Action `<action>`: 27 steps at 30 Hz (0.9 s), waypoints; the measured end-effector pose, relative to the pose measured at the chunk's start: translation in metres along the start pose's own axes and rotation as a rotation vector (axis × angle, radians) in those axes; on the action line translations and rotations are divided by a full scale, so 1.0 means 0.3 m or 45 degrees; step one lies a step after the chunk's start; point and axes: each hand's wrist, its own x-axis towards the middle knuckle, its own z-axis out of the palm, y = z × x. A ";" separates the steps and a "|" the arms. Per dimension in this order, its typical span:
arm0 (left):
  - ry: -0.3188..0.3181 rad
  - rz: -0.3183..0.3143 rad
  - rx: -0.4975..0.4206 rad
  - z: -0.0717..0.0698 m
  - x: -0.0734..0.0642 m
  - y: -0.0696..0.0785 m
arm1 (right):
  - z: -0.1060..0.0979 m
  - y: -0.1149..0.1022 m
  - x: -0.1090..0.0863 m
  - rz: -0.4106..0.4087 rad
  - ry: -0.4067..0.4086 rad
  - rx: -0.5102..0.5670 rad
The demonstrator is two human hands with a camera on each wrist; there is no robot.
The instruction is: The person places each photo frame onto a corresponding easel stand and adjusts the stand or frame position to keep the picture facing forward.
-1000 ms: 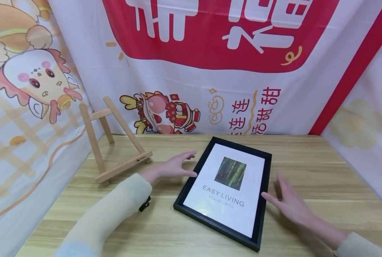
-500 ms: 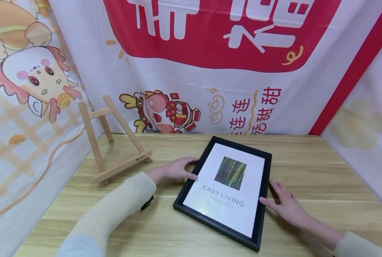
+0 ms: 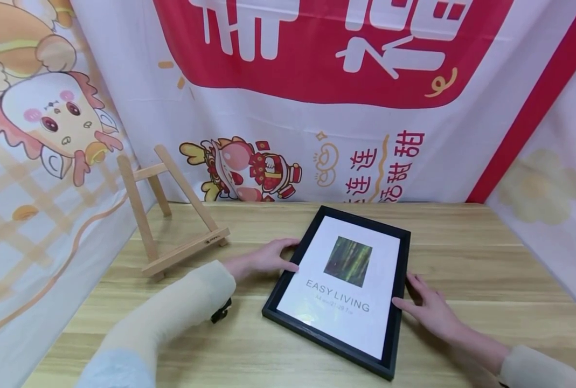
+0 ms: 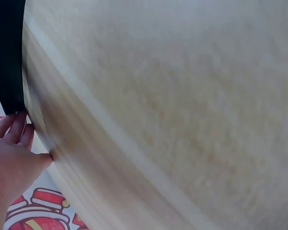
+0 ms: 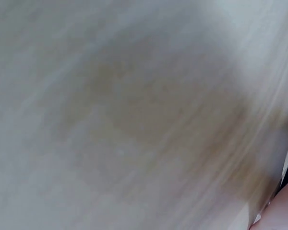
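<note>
The printed cloth is the largest thing; it hangs behind and at both sides, and it carries cartoon animals, a big red shape and Chinese characters. Before it there is the counter, which has a surface of pale wood grain. On this counter, a little to the right of its middle, the black picture frame lies flat, with the front upward, and it is turned at a slant. Inside it there is a white sheet with the words "EASY LIVING". At the left stands the wooden easel, upright on its legs, near the frame but apart from it, and nothing rests on its ledge. Then come the two light sleeves, the left sleeve and the right sleeve. The left hand pinches the left long side of the frame, the thumb upon the rim and the other fingers at the outer edge. The right hand holds the opposite long side in the same manner; its wrist view is too blurred to show more of its fingers. Smaller is the dark green picture on the sheet, and the smallest is a black strap beneath the left wrist
</note>
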 end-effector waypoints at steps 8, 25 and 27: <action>0.013 0.007 -0.170 0.008 -0.015 0.007 | -0.002 -0.015 -0.004 -0.011 -0.007 0.186; 0.006 0.098 -0.572 -0.040 -0.081 0.035 | -0.045 -0.071 0.017 -0.034 0.004 0.521; 0.029 0.126 -0.571 -0.051 -0.091 0.043 | -0.058 -0.083 0.025 -0.057 -0.001 0.554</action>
